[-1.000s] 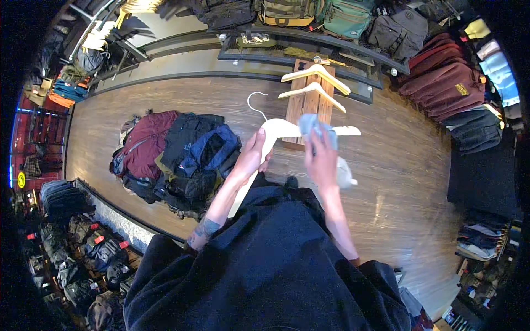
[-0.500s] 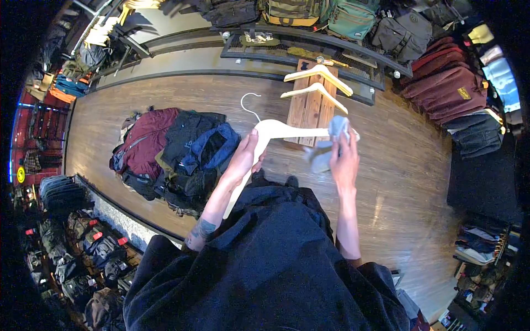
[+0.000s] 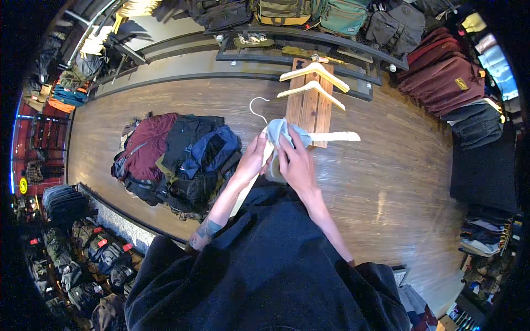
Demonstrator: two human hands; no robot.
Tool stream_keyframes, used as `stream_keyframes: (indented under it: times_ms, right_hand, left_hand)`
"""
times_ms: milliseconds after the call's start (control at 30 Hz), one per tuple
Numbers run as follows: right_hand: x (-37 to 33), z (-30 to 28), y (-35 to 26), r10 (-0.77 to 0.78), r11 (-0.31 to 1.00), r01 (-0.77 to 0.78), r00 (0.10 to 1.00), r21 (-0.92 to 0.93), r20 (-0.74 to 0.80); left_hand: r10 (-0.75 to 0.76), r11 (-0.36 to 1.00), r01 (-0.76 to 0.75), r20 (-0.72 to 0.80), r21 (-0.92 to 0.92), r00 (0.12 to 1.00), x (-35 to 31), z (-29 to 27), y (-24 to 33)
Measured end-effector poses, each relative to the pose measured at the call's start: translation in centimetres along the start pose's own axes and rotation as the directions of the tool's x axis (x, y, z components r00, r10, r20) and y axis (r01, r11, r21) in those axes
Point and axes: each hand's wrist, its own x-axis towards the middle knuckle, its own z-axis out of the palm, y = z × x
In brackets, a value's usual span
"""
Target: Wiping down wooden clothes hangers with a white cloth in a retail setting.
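A pale wooden clothes hanger with a metal hook is held up in front of me, one arm pointing right and the other slanting down toward my body. My left hand grips it just below the hook, on the slanting arm. Wrapped over the hanger near its middle is a light grey-blue cloth. My right hand presses this cloth against the hanger, fingers bent around it, close beside my left hand. Part of the cloth hangs below, between my hands.
Beyond my hands, two more wooden hangers lie on a wooden plank bench. A pile of jackets rests on the floor at left. Backpacks line a far shelf, maroon garments hang at right, and clothing racks stand lower left.
My right hand has slid the cloth leftward along the hanger, from near its right tip to the middle by the hook. My left hand keeps its grip, shifted slightly right.
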Motion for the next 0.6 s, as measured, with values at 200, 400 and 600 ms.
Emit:
stream_keyframes:
  times_ms: [200,400,600]
  right_hand:
    - [-0.2,-2.0,3.8,0.153,0.979,-0.156,0.988,-0.132,-0.028]
    - [0.7,-6.8,8.4,0.232,0.928,-0.293,0.937,-0.23,-0.26]
    - [0.3,-3.9,7.1,0.011,0.96,-0.029,0.998,-0.277,-0.065]
  left_hand:
    - [-0.014,0.997,0.012,-0.031,-0.077,0.999,-0.5,-2.0,0.3]
    - [-0.026,0.996,0.025,-0.015,-0.084,1.0,-1.0,-1.5,2.1]
    - [-0.06,0.996,0.062,0.028,-0.062,0.998,-0.7,0.0,2.1]
